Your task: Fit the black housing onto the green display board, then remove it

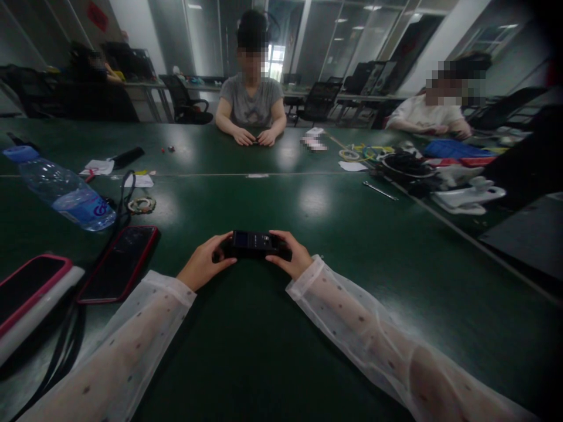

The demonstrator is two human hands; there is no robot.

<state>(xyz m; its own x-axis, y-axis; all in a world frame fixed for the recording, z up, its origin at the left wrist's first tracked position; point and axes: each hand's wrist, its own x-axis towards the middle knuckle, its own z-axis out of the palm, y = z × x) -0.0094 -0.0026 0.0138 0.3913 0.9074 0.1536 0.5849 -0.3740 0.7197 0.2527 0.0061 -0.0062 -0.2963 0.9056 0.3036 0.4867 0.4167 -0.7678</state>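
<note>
A small black device with a screen and buttons (253, 242) is held level at the middle of the dark green table (264, 328). My left hand (207, 258) grips its left end between thumb and fingers. On the opposite end, my right hand (292, 252) pinches it the same way. The device's face is turned up toward me; its exact kind is too small to make out. Sheer white dotted sleeves cover both my forearms.
At left are a tilted water bottle (65, 193), a red-edged phone (121, 264), a pink-cased phone (33, 287), black cables (65, 346) and a bracelet (141, 204). A wrench-like metal tool (380, 190) and piled cables (404, 164) lie right. Two people (251, 99) sit across.
</note>
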